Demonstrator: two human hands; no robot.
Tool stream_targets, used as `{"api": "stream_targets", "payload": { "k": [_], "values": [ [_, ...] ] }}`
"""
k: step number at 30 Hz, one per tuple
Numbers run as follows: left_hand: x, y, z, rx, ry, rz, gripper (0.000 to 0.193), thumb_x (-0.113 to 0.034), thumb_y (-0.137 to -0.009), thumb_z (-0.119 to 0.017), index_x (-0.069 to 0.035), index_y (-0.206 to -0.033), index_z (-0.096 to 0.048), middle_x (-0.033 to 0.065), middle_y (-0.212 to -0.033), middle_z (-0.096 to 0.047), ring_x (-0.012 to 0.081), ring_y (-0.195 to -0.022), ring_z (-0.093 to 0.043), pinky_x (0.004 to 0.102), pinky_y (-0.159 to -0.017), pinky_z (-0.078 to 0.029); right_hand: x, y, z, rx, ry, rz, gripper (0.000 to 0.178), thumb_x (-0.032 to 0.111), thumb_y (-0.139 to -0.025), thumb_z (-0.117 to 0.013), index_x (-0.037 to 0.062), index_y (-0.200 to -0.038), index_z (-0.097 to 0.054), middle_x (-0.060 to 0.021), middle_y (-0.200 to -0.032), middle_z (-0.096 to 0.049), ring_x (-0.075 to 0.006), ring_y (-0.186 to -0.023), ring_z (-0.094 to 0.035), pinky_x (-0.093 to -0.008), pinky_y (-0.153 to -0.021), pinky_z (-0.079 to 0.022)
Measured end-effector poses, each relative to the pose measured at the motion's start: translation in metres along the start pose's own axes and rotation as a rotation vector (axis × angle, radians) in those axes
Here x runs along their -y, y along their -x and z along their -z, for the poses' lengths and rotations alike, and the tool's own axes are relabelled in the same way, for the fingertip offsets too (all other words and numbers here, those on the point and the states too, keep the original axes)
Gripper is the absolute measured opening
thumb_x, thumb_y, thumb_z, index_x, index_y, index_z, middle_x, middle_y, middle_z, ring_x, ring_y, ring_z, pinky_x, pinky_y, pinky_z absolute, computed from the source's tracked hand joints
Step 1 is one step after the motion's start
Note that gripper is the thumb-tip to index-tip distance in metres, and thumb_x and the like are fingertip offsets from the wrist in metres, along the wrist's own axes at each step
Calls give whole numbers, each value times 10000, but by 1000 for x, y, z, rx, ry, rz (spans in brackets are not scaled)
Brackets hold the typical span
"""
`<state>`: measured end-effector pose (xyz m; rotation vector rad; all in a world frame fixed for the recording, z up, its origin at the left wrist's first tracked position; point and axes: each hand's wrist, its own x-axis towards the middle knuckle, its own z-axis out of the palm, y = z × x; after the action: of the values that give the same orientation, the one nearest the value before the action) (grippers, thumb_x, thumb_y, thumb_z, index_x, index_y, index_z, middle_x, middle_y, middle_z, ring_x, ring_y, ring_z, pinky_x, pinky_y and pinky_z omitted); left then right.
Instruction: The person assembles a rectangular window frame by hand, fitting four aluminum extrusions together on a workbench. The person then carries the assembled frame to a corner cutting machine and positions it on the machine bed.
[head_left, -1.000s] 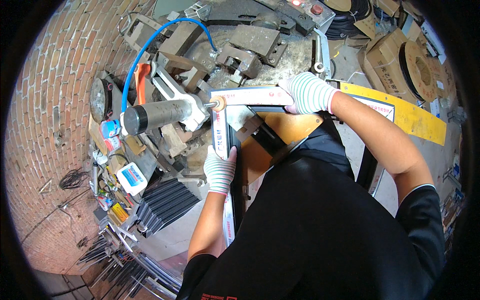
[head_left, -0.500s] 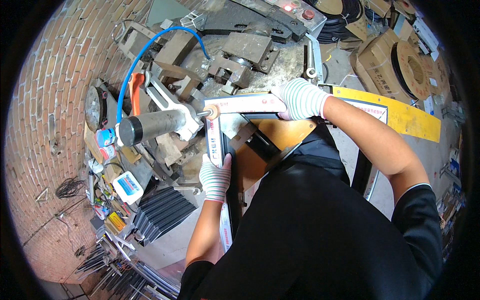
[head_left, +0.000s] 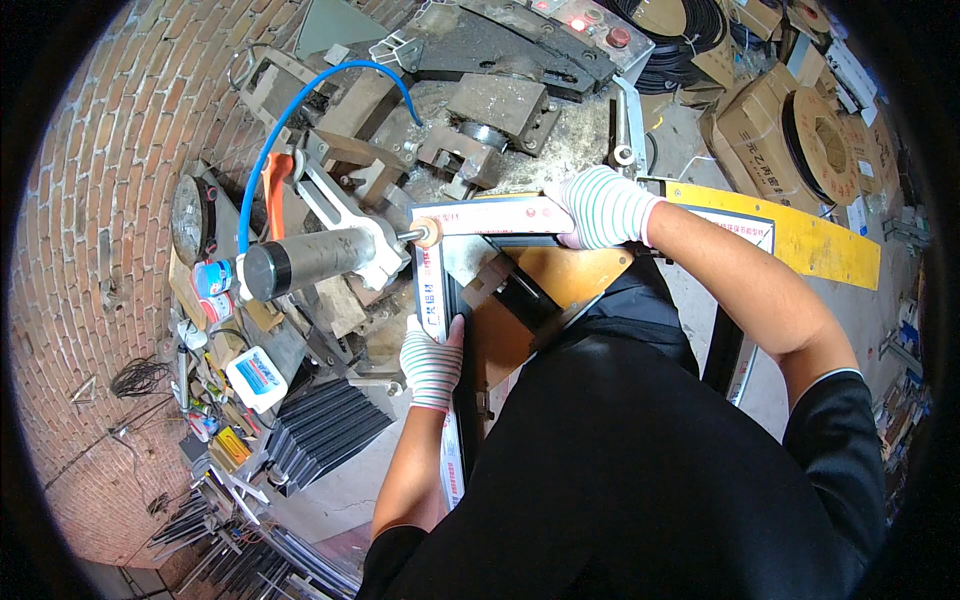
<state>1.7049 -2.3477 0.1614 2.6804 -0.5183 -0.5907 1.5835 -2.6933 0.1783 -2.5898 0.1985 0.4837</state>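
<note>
Two white aluminium frame bars (head_left: 480, 217) meet at a right-angle corner on a bench machine. My left hand (head_left: 432, 358), in a striped work glove, grips the bar that runs toward me. My right hand (head_left: 600, 205), gloved the same, presses on the crosswise bar further back. A grey pneumatic cylinder (head_left: 310, 260) with a blue hose (head_left: 300, 105) points its tip at the corner joint from the left. An orange plate (head_left: 560, 275) lies under the corner.
A brick wall (head_left: 90, 260) curves along the left. Metal clamps and blocks (head_left: 480, 110) crowd the bench behind. A yellow rail (head_left: 800, 235) runs right. Cardboard boxes with wire spools (head_left: 800, 130) stand at upper right. Black ribbed profiles (head_left: 320, 430) and small bottles lie lower left.
Both hands keep their grips on the bars. The whole view has shifted slightly as my head moved; the frame corner stays against the cylinder tip.
</note>
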Motion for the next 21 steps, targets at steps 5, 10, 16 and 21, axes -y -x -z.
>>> {"api": "stream_targets", "payload": {
  "k": [5,10,16,21],
  "values": [
    [1,-2,-2,-13,-31,-3,532,-480,-835,-796,-32,-1064,-624,221,-892,-722,423,-825,-707,463,-770,-554,-1,-1,-1,11,0,-9,535,421,-796,-688,-7,-1117,-667,-246,-834,-700,-430,-788,-691,-498,-730,-544],
    [-2,-1,-1,-12,-35,16,528,-477,-833,-797,-33,-1063,-629,226,-904,-721,422,-842,-707,463,-777,-554,-2,-1,-1,18,1,-12,564,420,-792,-688,-17,-1147,-664,-244,-850,-705,-426,-803,-695,-494,-740,-546],
    [-2,0,1,13,-45,27,566,-510,-831,-780,-29,-1083,-620,240,-956,-720,429,-903,-703,474,-829,-548,-4,-1,-8,-30,14,14,599,422,-790,-689,-20,-1193,-647,-242,-897,-713,-424,-842,-696,-491,-772,-546],
    [2,-3,-3,-4,-158,25,618,-564,-826,-748,-29,-1106,-613,247,-991,-719,443,-940,-699,486,-854,-547,-1,0,-7,-70,24,17,519,451,-790,-747,5,-1027,-628,-248,-807,-677,-432,-783,-678,-505,-742,-537]
  ]
}}
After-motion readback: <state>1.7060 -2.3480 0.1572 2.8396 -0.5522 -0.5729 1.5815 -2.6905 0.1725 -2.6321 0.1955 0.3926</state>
